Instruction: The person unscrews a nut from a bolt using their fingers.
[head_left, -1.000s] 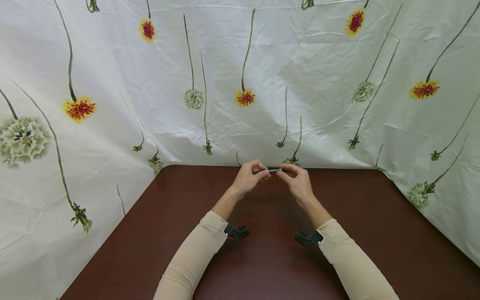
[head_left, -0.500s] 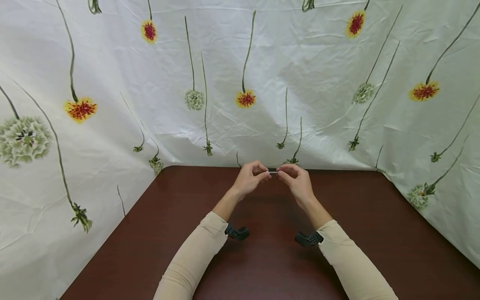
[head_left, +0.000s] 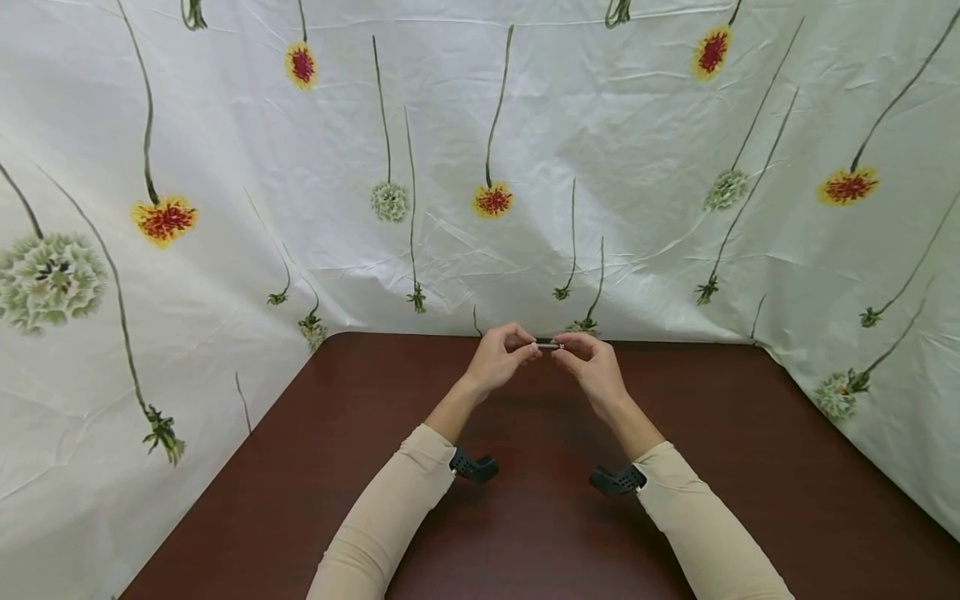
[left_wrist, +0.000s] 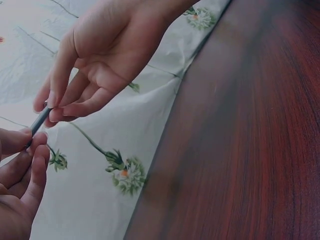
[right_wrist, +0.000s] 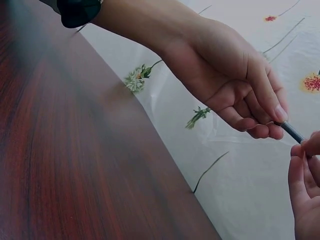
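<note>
A thin grey bolt with a threaded shank spans the gap between my two hands, held above the far edge of the table. My left hand pinches its left end with thumb and fingertips. At the other end, my right hand has its thumb and index finger around the tip. Ridges of thread show on the bolt in the right wrist view. In the left wrist view the bolt slants between both sets of fingertips. Both its ends are mostly hidden by fingers.
Below the hands lies a dark red-brown wooden table. A white cloth printed with flowers hangs behind it and along both sides. Dark straps stick out from the inner side of both wrists.
My right fingertips close in along the bolt, then draw back a little, baring more of its right end. The left hand stays almost still. The head view has tilted up very slightly.
</note>
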